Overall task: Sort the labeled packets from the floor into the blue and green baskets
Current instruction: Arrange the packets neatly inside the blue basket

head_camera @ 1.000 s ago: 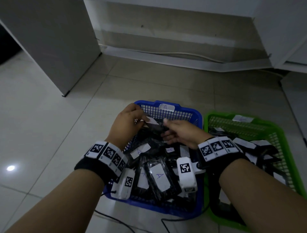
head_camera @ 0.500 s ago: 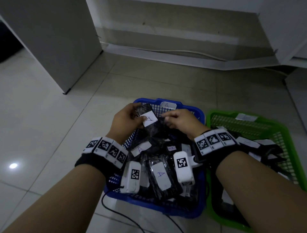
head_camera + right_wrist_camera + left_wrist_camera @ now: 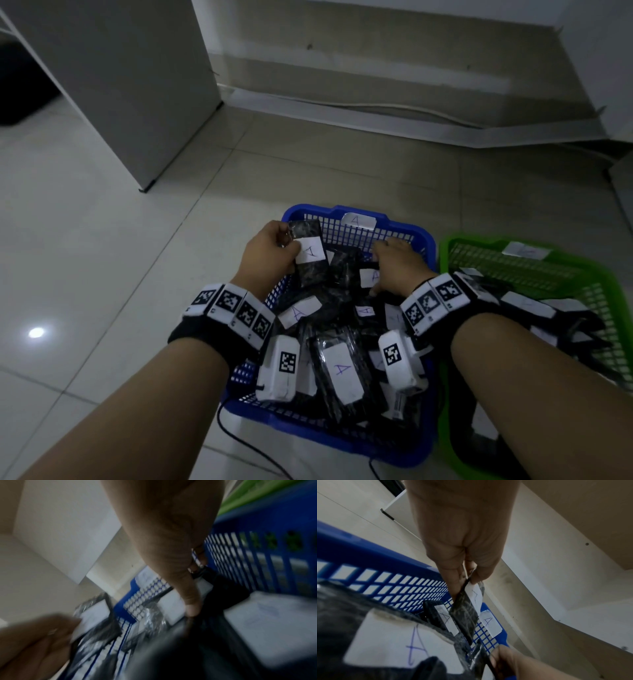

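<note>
While left hand (image 3: 270,248) pinches A-labeled packet (image 3: 310,255) label-up for checking over blue basket (image 3: 356,214), right hand (image 3: 394,267) below rests among packets, grasp undeterminable.

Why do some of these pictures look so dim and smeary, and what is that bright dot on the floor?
Head view: dim room, sharp enough to read the A on the packet the left hand holds; the dot is a lamp's glare on glossy tile. Left wrist view: the nearest label is soft, the far ones clearer. Right wrist view: smeared throughout, the blue basket mesh streaked.
</note>
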Available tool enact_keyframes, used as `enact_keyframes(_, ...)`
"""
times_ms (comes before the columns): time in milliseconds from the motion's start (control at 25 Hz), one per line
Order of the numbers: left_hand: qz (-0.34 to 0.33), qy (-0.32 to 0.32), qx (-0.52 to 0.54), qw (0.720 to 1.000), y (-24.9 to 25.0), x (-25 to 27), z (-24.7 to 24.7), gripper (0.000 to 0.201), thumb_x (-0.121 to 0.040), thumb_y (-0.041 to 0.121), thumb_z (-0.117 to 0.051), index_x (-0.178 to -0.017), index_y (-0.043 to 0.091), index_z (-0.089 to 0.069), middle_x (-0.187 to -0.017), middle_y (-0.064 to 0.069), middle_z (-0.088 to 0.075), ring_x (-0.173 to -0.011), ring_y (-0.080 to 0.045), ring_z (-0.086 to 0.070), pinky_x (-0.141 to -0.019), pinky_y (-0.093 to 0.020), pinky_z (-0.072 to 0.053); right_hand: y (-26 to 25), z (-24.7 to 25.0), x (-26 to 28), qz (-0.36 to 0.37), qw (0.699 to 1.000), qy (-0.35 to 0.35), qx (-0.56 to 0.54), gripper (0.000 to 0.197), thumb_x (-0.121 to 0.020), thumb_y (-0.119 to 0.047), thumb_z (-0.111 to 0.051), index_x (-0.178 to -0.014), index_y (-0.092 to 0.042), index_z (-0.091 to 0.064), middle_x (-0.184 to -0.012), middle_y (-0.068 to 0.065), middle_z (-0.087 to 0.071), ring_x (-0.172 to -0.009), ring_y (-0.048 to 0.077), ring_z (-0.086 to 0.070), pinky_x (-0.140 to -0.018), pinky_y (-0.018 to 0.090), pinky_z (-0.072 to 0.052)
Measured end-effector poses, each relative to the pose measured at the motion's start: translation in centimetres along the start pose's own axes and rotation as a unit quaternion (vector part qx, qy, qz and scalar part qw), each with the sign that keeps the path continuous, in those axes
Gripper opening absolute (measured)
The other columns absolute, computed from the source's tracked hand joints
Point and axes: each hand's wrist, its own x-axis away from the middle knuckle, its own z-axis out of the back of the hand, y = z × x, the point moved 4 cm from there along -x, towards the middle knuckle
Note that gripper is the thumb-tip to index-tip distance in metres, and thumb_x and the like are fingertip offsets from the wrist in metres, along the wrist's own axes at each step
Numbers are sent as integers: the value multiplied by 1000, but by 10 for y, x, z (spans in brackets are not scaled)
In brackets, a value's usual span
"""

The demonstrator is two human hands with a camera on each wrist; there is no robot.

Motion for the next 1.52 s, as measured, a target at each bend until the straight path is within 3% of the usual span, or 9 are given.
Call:
enact_keyframes(160,18,28,8,999,-1,1,2,14,-88,11,-56,-99,19,-53,-84,-4,-63,-85,-26,-66,-74,-43,-59,9,22,9,23,980,63,-185,26,-79,-20,-75,-90,-19,-51,-85,-5,-52,-81,15,-52,-62,25,-37)
enact_keyframes(480,93,-33,240,966,28,13,-37,14,-92,-1,-50,-104,4,-47,-93,-15,-60,-74,-22,-64,-63,-35,-60,-33,26,36,-25,761,-94,-641,13,-97,-10,-49,-93,-15,-61,-89,6,-68,-80,20,-65,-79,38,-54)
enact_keyframes(600,94,-107,221,965,28,11,-46,12,-92,-1,-48,-99,5,-56,-89,-9,-66,-81,-21,-66,-79,-35,-58,-28,17,34,-41,769,-73,-633,16,-100,-15,-44,-104,-15,-60,-98,9,-66,-84,23,-63,-80,44,-53)
enact_keyframes(680,12,-141,-48,989,24,-1,-41,20,-92,5,-51,-106,9,-64,-103,-4,-68,-97,-21,-64,-93,-32,-50,-12,16,30,-76,815,-10,-574,25,-99,-19,-46,-123,-12,-50,-109,10,-62,-88,23,-60,-81,43,-54)
enact_keyframes(800,-139,-199,-384,891,21,-13,-44,21,-92,12,-53,-102,17,-71,-127,-2,-55,-117,-20,-53,-96,-26,-37,8,20,28,-124,943,34,-308,36,-99,-16,-42,-134,-5,-42,-117,14,-56,-97,30,-57,-83,37,-49)
enact_keyframes(1000,-161,-326,-492,791,6,-22,-58,27,-95,19,-52,-116,25,-68,-156,4,-23,-138,-19,-33,-113,-29,-25,8,7,32,-136,963,-34,-232,24,-96,-5,-38,-76,-7,-51,-97,18,-58,-96,28,-54,-95,39,-50)
enact_keyframes(1200,-156,-321,-507,785,-8,-31,-57,35,-97,24,-50,-131,25,-56,-157,1,-17,-140,-23,-31,-115,-35,-25,5,2,18,-186,963,-32,-192,35,-98,-9,-41,-63,-10,-36,-69,8,-41,-63,23,-43,-52,30,-40)
enact_keyframes(1360,-190,-263,-440,837,3,-25,-47,29,-95,30,-52,-117,16,-66,-128,-4,-49,-118,-20,-49,-102,-30,-36,1,4,16,-168,968,11,-188,33,-99,-8,-43,-130,2,-41,-120,21,-57,-106,34,-58,-73,34,-44)
enact_keyframes(1520,-104,-332,-368,863,0,-7,-42,31,-88,44,-60,-113,28,-66,-112,9,-64,-104,-9,-57,-95,-24,-40,5,4,17,-157,961,45,-222,38,-98,-7,-46,-134,-3,-37,-123,21,-57,-111,35,-56,-73,32,-40)
